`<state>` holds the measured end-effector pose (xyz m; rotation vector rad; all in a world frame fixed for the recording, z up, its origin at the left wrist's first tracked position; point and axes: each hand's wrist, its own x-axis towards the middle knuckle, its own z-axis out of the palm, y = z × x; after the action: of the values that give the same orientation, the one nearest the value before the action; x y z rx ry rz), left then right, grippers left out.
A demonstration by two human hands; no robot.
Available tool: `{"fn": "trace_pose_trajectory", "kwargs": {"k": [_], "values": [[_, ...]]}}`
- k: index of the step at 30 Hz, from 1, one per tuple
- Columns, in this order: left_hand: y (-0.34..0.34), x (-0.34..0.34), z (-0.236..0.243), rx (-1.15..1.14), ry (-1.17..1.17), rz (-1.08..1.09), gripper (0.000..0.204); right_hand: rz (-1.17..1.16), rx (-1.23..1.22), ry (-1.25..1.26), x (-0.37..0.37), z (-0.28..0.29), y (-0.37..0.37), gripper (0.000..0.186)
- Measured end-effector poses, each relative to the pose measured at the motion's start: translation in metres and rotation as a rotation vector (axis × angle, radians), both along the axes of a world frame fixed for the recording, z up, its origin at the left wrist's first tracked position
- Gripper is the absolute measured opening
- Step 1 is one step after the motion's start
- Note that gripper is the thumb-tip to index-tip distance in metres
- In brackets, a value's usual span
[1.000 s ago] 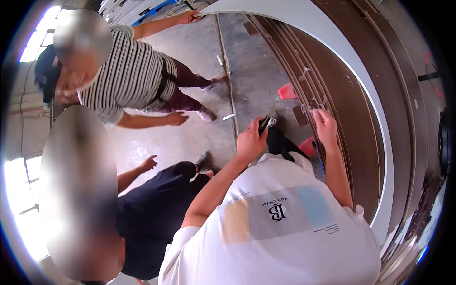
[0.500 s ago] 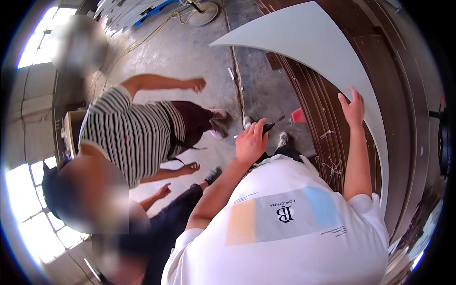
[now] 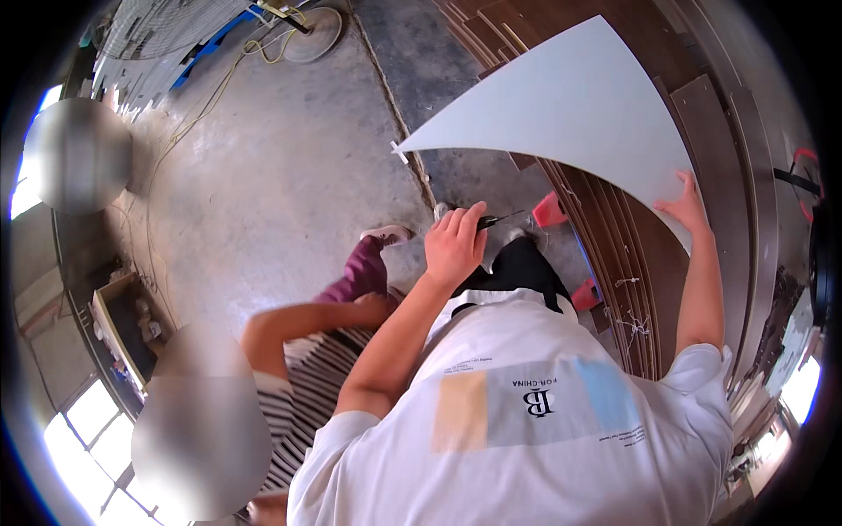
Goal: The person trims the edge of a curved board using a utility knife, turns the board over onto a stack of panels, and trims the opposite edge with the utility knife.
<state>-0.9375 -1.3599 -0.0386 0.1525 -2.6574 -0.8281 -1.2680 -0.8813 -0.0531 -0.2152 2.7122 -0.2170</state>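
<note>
My left hand (image 3: pixel 454 245) is closed around a black-handled knife (image 3: pixel 488 223), held in front of my waist with its thin dark tip pointing right. Most of the handle is hidden by the fingers. At the right, my right hand (image 3: pixel 688 209) grips the edge of a large pale panel (image 3: pixel 544 105), thumb on its upper face and some fingers out of sight. The panel has curved edges and comes to a sharp point on the left. It lies across stacked brown boards (image 3: pixel 605 228), its left point jutting out over the floor.
A person in a striped shirt (image 3: pixel 303 421) stands close at my left, an arm near my left elbow. Another person, partly blurred, is farther left. Red plastic pieces (image 3: pixel 550 210) sit beside the boards. A yellow cable (image 3: pixel 206 110) runs over the concrete floor to a round base (image 3: pixel 316 37).
The panel has shifted and its long near end no longer shows. My right hand has moved from its inner curve to its outer edge. The striped-shirt person has come nearer my left side.
</note>
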Motion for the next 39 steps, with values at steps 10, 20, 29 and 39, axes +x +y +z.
{"fn": "trace_pose_trajectory", "kwargs": {"k": [10,20,29,39], "values": [[-0.129,-0.043,-0.049,1.085,-0.151,0.817,0.03,-0.189,-0.03,-0.005,-0.022,0.021,0.009,0.113],[-0.152,-0.023,-0.045,1.423,-0.22,0.793,0.017,-0.168,0.136,-0.017,0.009,0.039,-0.024,0.116],[-0.167,0.032,-0.031,1.337,-0.361,0.679,0.018,-0.109,0.158,0.074,0.047,0.009,-0.039,0.122],[-0.226,0.092,-0.032,1.345,-0.495,0.44,0.034,-0.208,0.242,-0.114,0.035,0.008,-0.107,0.131]]}}
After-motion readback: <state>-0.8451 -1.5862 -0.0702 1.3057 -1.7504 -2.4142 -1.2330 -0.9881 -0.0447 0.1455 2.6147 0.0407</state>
